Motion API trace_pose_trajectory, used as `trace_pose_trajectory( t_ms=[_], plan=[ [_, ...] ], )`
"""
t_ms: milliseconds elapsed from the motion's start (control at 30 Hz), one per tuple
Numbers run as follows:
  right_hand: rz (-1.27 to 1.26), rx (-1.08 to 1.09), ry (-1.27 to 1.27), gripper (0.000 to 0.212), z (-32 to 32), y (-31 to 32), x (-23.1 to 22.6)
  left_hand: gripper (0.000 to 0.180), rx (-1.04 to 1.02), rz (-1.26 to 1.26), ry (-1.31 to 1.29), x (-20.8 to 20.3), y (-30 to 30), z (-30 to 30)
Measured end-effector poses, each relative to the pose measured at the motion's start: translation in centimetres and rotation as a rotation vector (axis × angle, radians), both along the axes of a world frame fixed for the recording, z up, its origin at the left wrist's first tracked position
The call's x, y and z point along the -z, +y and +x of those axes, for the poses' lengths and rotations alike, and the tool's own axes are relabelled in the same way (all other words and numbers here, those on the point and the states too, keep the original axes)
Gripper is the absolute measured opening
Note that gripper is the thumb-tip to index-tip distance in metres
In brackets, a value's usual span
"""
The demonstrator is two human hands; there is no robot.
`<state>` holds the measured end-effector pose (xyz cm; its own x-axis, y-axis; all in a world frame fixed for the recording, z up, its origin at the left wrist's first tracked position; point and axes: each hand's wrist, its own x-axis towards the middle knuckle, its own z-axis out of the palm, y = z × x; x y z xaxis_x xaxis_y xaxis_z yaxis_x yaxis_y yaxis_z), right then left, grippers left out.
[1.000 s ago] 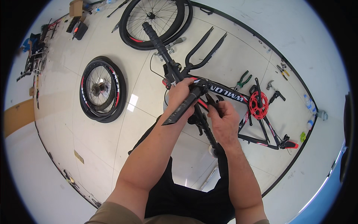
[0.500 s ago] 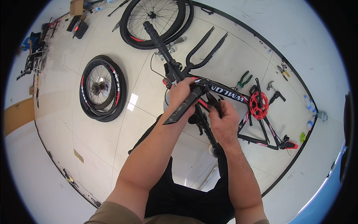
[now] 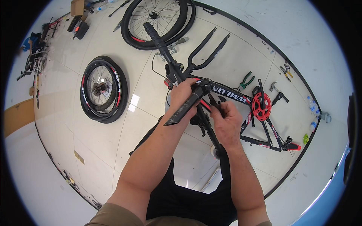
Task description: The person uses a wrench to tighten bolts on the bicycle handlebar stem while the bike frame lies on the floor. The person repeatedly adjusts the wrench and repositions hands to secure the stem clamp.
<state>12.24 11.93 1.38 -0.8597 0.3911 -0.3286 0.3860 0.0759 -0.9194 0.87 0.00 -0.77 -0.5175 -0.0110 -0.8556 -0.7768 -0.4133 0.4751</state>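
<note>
My left hand [image 3: 182, 97] is closed around the middle of a black bicycle handlebar [image 3: 164, 47]. A black quill stem [image 3: 184, 110] with a slanted end is fixed to the bar and points back over my left wrist. My right hand [image 3: 227, 122] is closed on a small dark hand tool [image 3: 214, 101], held up beside the stem clamp; its exact kind and whether it touches the clamp are hard to see. Brake levers and a cable hang on the bar. Behind the handlebar, a black, white and red bicycle frame [image 3: 230, 93] lies on the floor with its fork [image 3: 211, 51].
Two sets of wheels lie on the tiles, one at the left [image 3: 103, 89] and one at the top [image 3: 158, 22]. Green-handled pliers [image 3: 246, 81], a hammer [image 3: 276, 87] and yellow-handled pliers [image 3: 286, 72] are on the right. Plastic bottles [image 3: 312, 105] stand by the wall.
My right hand and the dark tool have shifted or turned slightly beside the stem clamp. The handlebar has tilted very slightly; my left hand keeps its hold.
</note>
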Motion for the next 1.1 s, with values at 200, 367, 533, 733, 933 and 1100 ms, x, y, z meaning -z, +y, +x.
trace_pose_trajectory(
  t_ms=[200,367,533,733,933,1100],
  plan=[
    [0.0,0.007,0.013,0.015,0.2,-0.1,0.6,0.012,0.002,0.008,0.006,0.0,0.0,0.1],
    [-0.006,0.021,0.069,0.015,0.1,-0.5,0.8,0.012,-0.009,-0.001,-0.009,-0.3,0.1,0.0],
    [0.029,-0.001,0.057,0.014,0.3,-0.4,0.9,0.012,-0.002,0.012,0.007,0.0,0.0,0.0],
    [0.053,-0.008,0.06,0.014,0.2,-0.3,0.5,0.012,-0.013,0.005,0.008,-0.2,0.1,0.0],
    [0.034,0.0,0.057,0.015,0.3,-0.1,1.0,0.012,-0.002,0.008,0.011,-0.1,0.0,0.0],
    [0.004,0.016,0.055,0.016,0.2,-0.2,1.1,0.012,-0.004,0.012,0.011,0.1,-0.1,0.0]
  ],
)
